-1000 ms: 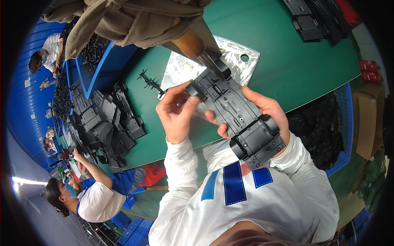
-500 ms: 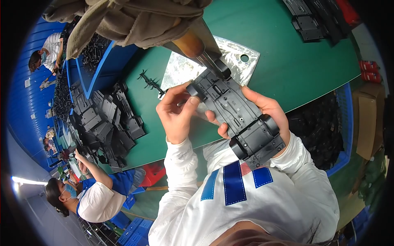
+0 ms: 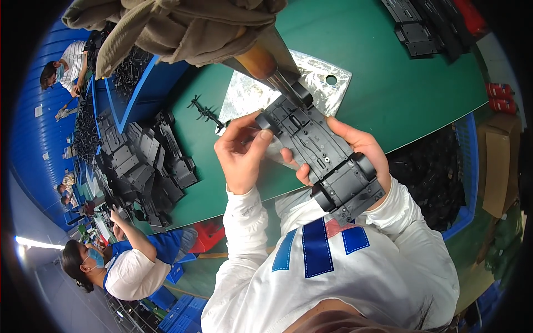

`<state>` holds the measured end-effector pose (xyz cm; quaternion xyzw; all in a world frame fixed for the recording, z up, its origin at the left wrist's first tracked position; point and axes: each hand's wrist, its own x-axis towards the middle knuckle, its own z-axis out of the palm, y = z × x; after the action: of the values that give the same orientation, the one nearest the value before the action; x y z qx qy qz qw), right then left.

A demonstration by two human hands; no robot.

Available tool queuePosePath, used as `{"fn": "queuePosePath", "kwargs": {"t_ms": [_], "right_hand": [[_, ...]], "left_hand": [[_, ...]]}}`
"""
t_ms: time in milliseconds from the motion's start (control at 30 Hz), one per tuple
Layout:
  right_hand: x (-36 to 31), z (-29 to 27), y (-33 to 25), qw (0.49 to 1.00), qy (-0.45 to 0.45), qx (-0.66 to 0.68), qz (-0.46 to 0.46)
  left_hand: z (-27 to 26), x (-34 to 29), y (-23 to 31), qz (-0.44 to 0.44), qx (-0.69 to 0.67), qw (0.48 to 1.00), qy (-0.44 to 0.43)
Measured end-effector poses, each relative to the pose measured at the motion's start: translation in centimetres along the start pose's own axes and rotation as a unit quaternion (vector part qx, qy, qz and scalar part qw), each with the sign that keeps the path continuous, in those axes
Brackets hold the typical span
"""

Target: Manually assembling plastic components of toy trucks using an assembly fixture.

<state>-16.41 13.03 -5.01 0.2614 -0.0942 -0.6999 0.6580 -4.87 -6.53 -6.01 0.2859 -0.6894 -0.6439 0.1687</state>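
A black plastic toy-car chassis (image 3: pixel 316 147) with wheel-like round parts at its corners lies tilted between my hands. My right hand (image 3: pixel 366 152) grips its right side, thumb on top, and fingertips come out from under its left edge. My left hand (image 3: pixel 239 152) is closed in a pinch at the chassis's far left wheel (image 3: pixel 267 122); a small shiny tip shows between its fingers. The metal spindle (image 3: pixel 288 89) of a machine, below an amber sleeve (image 3: pixel 258 62), reaches down to the far end of the chassis. What lies under the chassis is hidden.
A metal plate (image 3: pixel 239 97) lies on the green table (image 3: pixel 388 83), beside a thin black branched part (image 3: pixel 205 111). Brown cloth (image 3: pixel 194 28) wraps the machine above. Black chassis parts (image 3: pixel 141 155) pile at left; a blue bin (image 3: pixel 469 172) stands right. Co-workers (image 3: pixel 130 266) work at left.
My hands and the chassis stay almost in place, with the left hand shifted very slightly to the right. At left, the nearer co-worker's hand has moved a little.
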Motion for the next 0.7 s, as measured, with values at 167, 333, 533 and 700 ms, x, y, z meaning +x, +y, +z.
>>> {"fn": "queuePosePath", "kwargs": {"t_ms": [167,333,533,700], "right_hand": [[-0.4,0.3,-0.1,1.0,-0.002,0.002,-0.026],[-1.0,0.8,-0.3,0.996,0.015,-0.031,-0.085],[-2.1,0.2,-1.3,0.995,-0.021,-0.064,-0.073],[-2.3,0.5,-1.5,0.997,-0.056,-0.032,-0.045]], "left_hand": [[0.7,0.1,1.0,-0.012,0.042,0.999,-0.022],[2.2,0.3,2.3,-0.009,0.042,0.998,-0.041],[2.9,0.6,1.3,0.018,0.068,0.996,-0.045],[3.2,0.7,1.6,0.008,0.064,0.997,-0.043]]}}
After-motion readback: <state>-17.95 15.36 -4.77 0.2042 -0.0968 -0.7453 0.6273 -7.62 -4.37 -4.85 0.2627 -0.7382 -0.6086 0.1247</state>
